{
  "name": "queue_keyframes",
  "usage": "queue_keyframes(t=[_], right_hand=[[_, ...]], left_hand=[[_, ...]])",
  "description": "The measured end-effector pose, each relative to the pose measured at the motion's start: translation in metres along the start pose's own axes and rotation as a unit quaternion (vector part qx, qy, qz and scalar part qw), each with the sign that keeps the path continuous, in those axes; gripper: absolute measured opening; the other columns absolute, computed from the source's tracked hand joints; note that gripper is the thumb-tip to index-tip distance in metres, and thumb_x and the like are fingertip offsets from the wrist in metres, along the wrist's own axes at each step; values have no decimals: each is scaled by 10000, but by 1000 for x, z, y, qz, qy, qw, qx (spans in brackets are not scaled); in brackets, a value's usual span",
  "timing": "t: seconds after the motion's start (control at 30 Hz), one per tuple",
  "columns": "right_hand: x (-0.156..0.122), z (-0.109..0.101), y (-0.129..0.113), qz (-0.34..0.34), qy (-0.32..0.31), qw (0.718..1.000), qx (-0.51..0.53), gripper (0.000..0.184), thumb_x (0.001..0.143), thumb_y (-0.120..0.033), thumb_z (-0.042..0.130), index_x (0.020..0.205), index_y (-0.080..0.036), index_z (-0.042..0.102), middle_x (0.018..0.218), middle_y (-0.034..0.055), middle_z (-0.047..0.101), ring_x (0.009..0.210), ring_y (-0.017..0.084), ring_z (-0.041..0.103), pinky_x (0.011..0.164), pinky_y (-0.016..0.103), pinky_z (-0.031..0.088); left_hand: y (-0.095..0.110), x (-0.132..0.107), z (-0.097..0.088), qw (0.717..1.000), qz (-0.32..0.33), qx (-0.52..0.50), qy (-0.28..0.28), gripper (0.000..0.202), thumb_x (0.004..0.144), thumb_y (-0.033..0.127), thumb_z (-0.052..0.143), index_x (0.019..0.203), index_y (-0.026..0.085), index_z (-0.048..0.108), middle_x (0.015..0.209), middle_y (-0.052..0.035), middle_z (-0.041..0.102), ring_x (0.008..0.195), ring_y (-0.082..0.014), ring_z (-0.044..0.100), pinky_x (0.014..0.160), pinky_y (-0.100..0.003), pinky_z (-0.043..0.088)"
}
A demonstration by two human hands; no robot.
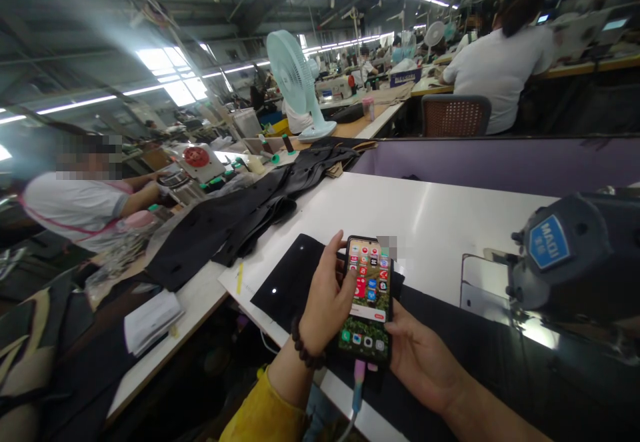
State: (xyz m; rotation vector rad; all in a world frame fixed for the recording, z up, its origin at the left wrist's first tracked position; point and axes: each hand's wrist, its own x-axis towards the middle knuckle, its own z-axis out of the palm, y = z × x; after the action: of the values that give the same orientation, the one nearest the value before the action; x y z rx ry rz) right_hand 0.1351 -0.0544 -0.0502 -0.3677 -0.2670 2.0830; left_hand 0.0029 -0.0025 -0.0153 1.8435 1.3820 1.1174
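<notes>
A smartphone (367, 302) with a lit home screen of app icons is held upright between my two hands, above the table. My left hand (330, 295) is closed round its left edge, the thumb over the screen. Along the lower right edge, my right hand (420, 355) grips the phone, its thumb at the side and its other fingers hidden behind. A charging cable (357, 389) with a pink and blue plug runs down from the phone's bottom end. Beneath the phone lies black fabric (285, 282) with small holes, flat on the white table.
A dark sewing machine head (575, 262) stands on the white tabletop (400, 209) at the right. Black fabric pieces (225, 222) are heaped along the left, near folded white paper (153, 322). A light blue fan (295, 75) stands behind. A co-worker (80, 202) sits at the left.
</notes>
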Motion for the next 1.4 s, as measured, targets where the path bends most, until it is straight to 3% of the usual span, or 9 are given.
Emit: queue_keyframes(t=[0.1, 0.3, 0.4, 0.7, 0.87, 1.0, 1.2, 1.3, 1.4], right_hand=[[1, 0, 0, 0, 1, 1000, 1, 467, 680, -71, 508, 1116, -222, 577, 1099, 55, 649, 992, 208, 594, 900, 375, 405], [1, -2, 2, -3, 5, 1000, 2, 460, 688, -67, 493, 1109, -227, 583, 1035, 20, 672, 954, 200, 601, 912, 382, 396], [0, -1, 2, -3, 4, 1000, 3, 471, 681, -57, 495, 1108, -233, 585, 1036, 12, 671, 962, 199, 595, 916, 378, 392], [0, 0, 1, -10, -4, 1000, 3, 477, 684, -56, 498, 1111, -251, 586, 1070, 10, 658, 966, 193, 592, 883, 360, 411], [0, -1, 1, -4, -1, 1000, -1, 468, 694, -72, 500, 1124, -242, 575, 1096, 25, 649, 987, 198, 585, 902, 373, 395], [0, 0, 1, -6, 9, 1000, -7, 461, 691, -101, 525, 1127, -243, 571, 1121, 28, 636, 1027, 209, 565, 940, 384, 364], [0, -1, 2, -5, 6, 999, -40, 460, 725, -141, 503, 1169, -258, 537, 1076, 34, 648, 922, 214, 594, 836, 388, 427], [0, -1, 1, -16, 18, 999, -39, 474, 704, -116, 509, 1160, -239, 547, 1108, 33, 637, 996, 200, 567, 904, 357, 388], [1, -1, 0, -9, 21, 999, -33, 456, 707, -117, 504, 1147, -224, 557, 1090, 38, 646, 1005, 204, 565, 942, 376, 356]], left_hand=[[-1, -1, 0, 1000, 8, 11, -4, 546, 836, 188, 462, 1343, 200, 262, 1238, -94, 453, 745, -122, 501, 645, -264, 448], [-7, -3, -1, 996, 63, 50, -39, 709, 767, 204, 564, 1367, 222, 186, 1328, -108, 370, 1018, -213, 498, 868, -372, 417], [-6, -3, 0, 995, 67, 64, -24, 693, 777, 227, 566, 1362, 208, 194, 1310, -116, 379, 1092, -238, 464, 907, -396, 403], [5, -1, 6, 988, 96, 123, -9, 754, 723, 170, 599, 1362, 209, 200, 1273, -99, 375, 1140, -236, 432, 950, -380, 398], [3, -4, 2, 988, 103, 115, -19, 717, 767, 237, 572, 1369, 188, 185, 1306, -122, 360, 1140, -250, 437, 956, -406, 391], [2, -12, -3, 990, 75, 115, -34, 718, 792, 319, 561, 1377, 180, 168, 1368, -143, 330, 1181, -284, 413, 974, -455, 371], [9, -39, -6, 987, 27, 123, -101, 899, 667, 236, 673, 1390, 198, 142, 1387, -125, 319, 1246, -287, 368, 1021, -447, 346], [9, -49, -6, 985, 11, 120, -121, 952, 608, 194, 706, 1386, 212, 158, 1380, -120, 333, 1253, -284, 365, 1035, -449, 334], [3, -55, -5, 982, 2, 132, -138, 1034, 580, 226, 735, 1400, 198, 105, 1424, -149, 254, 1290, -306, 303, 1035, -473, 325]])
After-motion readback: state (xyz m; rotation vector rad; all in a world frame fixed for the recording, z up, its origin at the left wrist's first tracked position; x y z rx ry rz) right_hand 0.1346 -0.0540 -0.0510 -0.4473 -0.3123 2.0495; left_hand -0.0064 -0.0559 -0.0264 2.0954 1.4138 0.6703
